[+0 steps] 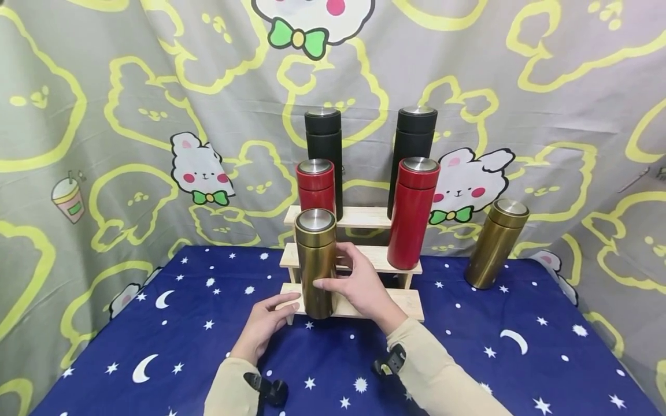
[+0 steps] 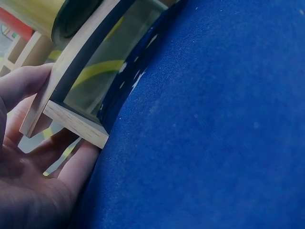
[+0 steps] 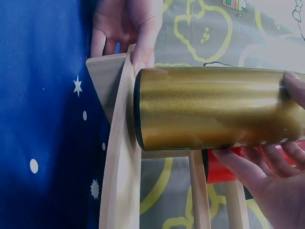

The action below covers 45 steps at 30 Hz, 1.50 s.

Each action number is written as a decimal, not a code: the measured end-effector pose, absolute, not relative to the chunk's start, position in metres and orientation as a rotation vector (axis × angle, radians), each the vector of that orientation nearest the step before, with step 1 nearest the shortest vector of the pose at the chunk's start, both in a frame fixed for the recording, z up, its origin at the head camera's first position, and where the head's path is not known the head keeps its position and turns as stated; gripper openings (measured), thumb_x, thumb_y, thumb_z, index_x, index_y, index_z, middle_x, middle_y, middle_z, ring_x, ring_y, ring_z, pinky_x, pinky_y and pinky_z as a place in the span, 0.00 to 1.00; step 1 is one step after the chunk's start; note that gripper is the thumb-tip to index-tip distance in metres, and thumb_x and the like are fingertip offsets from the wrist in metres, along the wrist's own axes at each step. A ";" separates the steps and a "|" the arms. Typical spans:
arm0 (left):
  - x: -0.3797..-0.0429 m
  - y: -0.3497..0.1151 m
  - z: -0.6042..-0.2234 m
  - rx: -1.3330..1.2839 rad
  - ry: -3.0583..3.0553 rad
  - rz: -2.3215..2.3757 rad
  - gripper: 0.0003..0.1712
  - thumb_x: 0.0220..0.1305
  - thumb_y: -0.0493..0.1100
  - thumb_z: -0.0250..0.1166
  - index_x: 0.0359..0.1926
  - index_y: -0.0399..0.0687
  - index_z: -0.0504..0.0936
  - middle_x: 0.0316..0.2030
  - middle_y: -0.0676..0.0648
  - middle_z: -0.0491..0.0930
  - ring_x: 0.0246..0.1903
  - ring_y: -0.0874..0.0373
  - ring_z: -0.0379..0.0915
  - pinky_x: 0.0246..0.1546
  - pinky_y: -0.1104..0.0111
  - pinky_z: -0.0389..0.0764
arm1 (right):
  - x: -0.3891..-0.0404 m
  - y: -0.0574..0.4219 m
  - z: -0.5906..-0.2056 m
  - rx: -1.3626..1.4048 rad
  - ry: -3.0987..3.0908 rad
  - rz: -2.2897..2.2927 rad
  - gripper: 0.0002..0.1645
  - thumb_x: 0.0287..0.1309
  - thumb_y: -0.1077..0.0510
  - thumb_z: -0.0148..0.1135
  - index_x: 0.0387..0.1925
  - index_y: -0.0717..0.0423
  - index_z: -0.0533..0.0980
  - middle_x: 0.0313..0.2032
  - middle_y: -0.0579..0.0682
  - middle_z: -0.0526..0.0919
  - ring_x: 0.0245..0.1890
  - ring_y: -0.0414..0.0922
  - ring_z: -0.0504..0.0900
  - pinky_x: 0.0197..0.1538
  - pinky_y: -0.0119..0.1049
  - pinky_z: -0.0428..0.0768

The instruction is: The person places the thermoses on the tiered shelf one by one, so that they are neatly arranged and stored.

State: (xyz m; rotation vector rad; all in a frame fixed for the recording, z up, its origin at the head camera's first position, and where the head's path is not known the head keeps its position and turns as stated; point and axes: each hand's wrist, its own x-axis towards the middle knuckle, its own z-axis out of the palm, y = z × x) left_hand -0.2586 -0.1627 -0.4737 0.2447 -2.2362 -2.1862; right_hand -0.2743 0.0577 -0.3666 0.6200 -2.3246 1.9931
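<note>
A gold thermos bottle (image 1: 318,271) stands upright at the left part of the lowest shelf of a three-step wooden rack (image 1: 400,300). My right hand (image 1: 359,283) holds it from the right, thumb at the front and fingers behind. In the right wrist view, the base of the gold bottle (image 3: 209,109) meets the shelf board (image 3: 119,176). My left hand (image 1: 265,326) grips the left end of that shelf. The left wrist view shows the thumb on the board and the fingers of the left hand (image 2: 33,176) around the leg (image 2: 78,126).
Red bottles (image 1: 411,219) (image 1: 315,185) stand on the middle step, the left one partly hidden. Two black bottles (image 1: 325,150) (image 1: 414,138) occupy the top. Another gold bottle (image 1: 491,248) stands on the blue cloth (image 1: 208,370) at right. A patterned curtain (image 1: 140,115) hangs behind.
</note>
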 end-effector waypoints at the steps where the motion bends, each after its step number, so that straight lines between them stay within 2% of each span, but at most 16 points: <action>1: -0.258 -0.162 -0.474 0.242 -2.240 -2.186 0.19 0.58 0.41 0.72 0.50 0.39 0.85 0.56 0.42 0.76 0.39 0.57 0.75 0.41 0.65 0.76 | -0.274 0.058 -0.368 0.605 -2.332 1.990 0.42 0.43 0.59 0.80 0.61 0.53 0.71 0.54 0.51 0.77 0.55 0.50 0.76 0.53 0.47 0.76; 14: -0.259 -0.160 -0.474 0.228 -2.228 -2.205 0.18 0.58 0.40 0.72 0.50 0.38 0.86 0.54 0.42 0.76 0.38 0.58 0.76 0.41 0.65 0.76 | -0.275 0.057 -0.375 0.590 -2.256 2.072 0.41 0.45 0.63 0.78 0.62 0.57 0.71 0.55 0.56 0.76 0.57 0.53 0.75 0.56 0.50 0.74; 25: -0.258 -0.160 -0.477 0.235 -2.236 -2.186 0.19 0.59 0.41 0.72 0.51 0.39 0.85 0.56 0.41 0.75 0.40 0.56 0.76 0.45 0.62 0.76 | -0.273 0.062 -0.376 0.617 -2.339 1.981 0.45 0.48 0.55 0.78 0.66 0.52 0.65 0.57 0.50 0.75 0.59 0.48 0.73 0.60 0.51 0.70; 31: -0.257 -0.161 -0.474 0.243 -2.249 -2.164 0.19 0.58 0.42 0.73 0.50 0.41 0.86 0.56 0.41 0.76 0.41 0.56 0.76 0.43 0.64 0.76 | -0.268 0.068 -0.376 0.647 -2.249 2.022 0.42 0.50 0.57 0.76 0.65 0.53 0.66 0.58 0.50 0.74 0.59 0.47 0.73 0.61 0.49 0.69; 36: -0.256 -0.164 -0.473 0.250 -2.251 -2.159 0.19 0.58 0.42 0.73 0.51 0.41 0.86 0.57 0.40 0.75 0.44 0.56 0.77 0.46 0.62 0.76 | -0.263 0.072 -0.373 0.700 -2.220 2.013 0.42 0.51 0.57 0.76 0.65 0.55 0.65 0.59 0.50 0.72 0.60 0.48 0.73 0.62 0.47 0.69; 45: -0.260 -0.162 -0.476 0.263 -2.242 -2.169 0.19 0.58 0.40 0.72 0.51 0.40 0.85 0.56 0.41 0.76 0.39 0.58 0.76 0.42 0.65 0.77 | -0.255 0.094 -0.366 0.763 -2.217 1.998 0.42 0.53 0.62 0.72 0.67 0.60 0.61 0.61 0.59 0.72 0.63 0.52 0.70 0.62 0.50 0.68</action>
